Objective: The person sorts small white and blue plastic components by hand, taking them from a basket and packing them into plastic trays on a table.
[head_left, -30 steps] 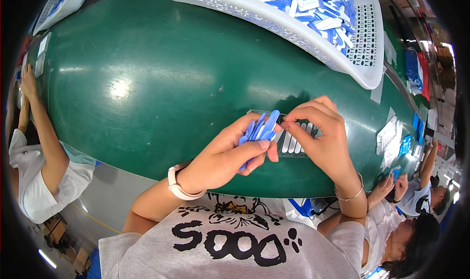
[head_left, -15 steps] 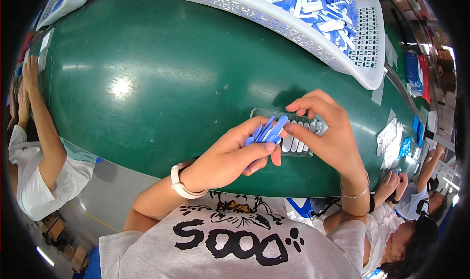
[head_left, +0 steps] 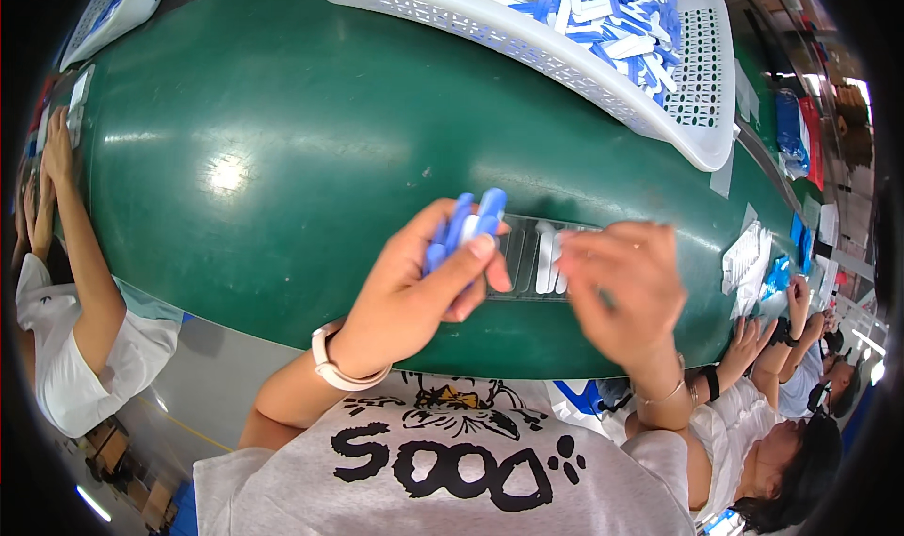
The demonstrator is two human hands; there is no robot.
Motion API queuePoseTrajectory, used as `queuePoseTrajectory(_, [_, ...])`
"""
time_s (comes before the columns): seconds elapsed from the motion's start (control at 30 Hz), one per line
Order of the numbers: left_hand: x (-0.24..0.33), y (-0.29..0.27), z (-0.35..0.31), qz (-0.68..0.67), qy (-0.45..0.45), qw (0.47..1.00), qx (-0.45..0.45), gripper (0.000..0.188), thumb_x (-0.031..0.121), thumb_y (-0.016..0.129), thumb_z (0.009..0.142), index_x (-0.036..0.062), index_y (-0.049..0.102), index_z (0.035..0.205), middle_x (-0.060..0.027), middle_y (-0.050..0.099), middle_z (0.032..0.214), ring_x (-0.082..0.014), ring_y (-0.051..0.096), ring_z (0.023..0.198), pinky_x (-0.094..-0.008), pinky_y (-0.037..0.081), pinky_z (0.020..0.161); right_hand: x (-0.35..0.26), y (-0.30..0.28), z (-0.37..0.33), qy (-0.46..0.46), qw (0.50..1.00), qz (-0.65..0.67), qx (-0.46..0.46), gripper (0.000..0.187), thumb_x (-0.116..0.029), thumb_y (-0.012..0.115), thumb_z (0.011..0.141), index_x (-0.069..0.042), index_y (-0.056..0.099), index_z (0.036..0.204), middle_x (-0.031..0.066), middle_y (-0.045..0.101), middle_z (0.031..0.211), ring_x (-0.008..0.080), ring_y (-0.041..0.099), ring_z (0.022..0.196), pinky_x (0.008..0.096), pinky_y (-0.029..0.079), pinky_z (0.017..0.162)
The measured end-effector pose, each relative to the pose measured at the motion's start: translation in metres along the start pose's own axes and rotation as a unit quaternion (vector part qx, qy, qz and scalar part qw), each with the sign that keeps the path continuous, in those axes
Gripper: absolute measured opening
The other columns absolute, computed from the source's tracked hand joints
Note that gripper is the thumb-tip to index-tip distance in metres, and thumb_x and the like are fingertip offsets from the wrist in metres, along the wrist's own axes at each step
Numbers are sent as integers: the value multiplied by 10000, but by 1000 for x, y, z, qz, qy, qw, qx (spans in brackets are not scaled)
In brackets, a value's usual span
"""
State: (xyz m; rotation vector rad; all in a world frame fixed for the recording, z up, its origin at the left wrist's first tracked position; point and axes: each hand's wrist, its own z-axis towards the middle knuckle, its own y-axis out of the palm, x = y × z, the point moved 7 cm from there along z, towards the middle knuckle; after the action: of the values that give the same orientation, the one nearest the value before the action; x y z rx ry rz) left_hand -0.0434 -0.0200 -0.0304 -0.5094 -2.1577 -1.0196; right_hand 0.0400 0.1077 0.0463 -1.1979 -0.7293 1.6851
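My left hand is closed around a small bundle of blue and white plastic strips, their rounded ends pointing up past the thumb. Below and right of it, a clear slotted tray lies on the green table. A few white strips sit side by side in its slots. Over the right part of the tray is my right hand, fingers curled near those strips. Motion blurs its fingertips, so anything between them cannot be made out. That hand hides the tray's right end.
A big white perforated basket heaped with blue and white strips stands at the far side of the green table. Another basket is at the far left. Co-workers' arms show at left and right, with more trays at right.
My left hand has shifted left with its bundle. My right hand has moved lower and now covers the tray's right part. Bare slots now show at the tray's left.
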Motion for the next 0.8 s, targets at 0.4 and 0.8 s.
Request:
queuePoseTrajectory(0.4, [-6, -1, 0, -83, -41, 996, -9, 281, 139, 538, 909, 48, 456, 1162, -117, 599, 900, -67, 464, 549, -205, 298, 430, -28, 20, -19, 35, 991, -115, -59, 300, -134, 708, 717, -79, 652, 1008, 17, 663, 1027, 172, 546, 920, 331, 298, 703])
queuePoseTrajectory(0.8, [-4, 6, -17, -87, -60, 994, -6, 284, 120, 559, 904, 6, 458, 1143, -54, 536, 725, -47, 393, 482, -188, 282, 402, 10, 28, 11, 196, 843, 500, -15, 228, -52, 674, 831, -34, 661, 1058, 92, 662, 942, 139, 594, 724, 254, 466, 610])
